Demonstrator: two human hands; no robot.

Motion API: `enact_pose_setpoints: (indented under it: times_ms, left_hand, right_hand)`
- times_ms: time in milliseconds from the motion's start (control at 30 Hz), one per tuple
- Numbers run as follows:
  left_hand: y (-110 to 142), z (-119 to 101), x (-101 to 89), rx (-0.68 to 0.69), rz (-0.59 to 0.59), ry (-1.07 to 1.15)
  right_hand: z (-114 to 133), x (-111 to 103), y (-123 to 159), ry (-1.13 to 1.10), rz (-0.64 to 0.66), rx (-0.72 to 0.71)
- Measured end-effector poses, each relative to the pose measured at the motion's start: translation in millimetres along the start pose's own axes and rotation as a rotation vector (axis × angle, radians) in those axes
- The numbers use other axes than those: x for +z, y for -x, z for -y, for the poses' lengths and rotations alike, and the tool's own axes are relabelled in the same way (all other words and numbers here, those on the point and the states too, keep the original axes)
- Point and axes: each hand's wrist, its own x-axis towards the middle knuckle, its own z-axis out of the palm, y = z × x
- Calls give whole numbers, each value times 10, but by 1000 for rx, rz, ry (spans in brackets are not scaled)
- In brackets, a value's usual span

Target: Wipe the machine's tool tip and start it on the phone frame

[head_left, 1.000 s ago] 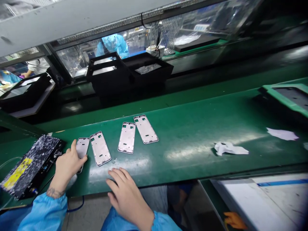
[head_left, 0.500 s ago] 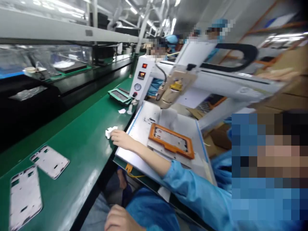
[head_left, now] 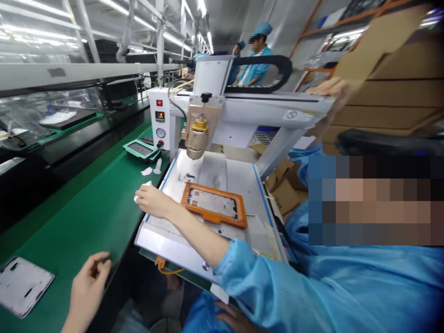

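Where belt edges, hand nears frame.

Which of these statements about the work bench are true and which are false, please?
1. A co-worker's hand holds a white wipe at the edge of the green belt. True.
2. The orange fixture on the machine bed is empty. False: a metal frame lies inside it.
3. The right hand grips the flat metal plate on the belt. False: of the wearer's hands only this one shows, it holds nothing, and it is apart from the plate.
4. A green tray lies farther along the belt, beside the machine. True.
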Motion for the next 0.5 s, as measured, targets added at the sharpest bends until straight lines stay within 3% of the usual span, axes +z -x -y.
enact_pose_setpoints:
  times_ms: [133,233,367,500]
  left_hand:
    - [-691,-292,250,-29,-162,161]
    - [-1072,-525,435,-7,-240,206]
    - [-1468,-763,637,40,-276,159]
    - [-1794,-884,787,60,-301,100]
  right_hand:
    - [-257,-615,679,143,-62,67]
    - [-573,-878,1180,6,-98,82]
    - [-1121,-882,1651,-424,-168,116]
    - [-1607,-713,1938,-1079,-296,252]
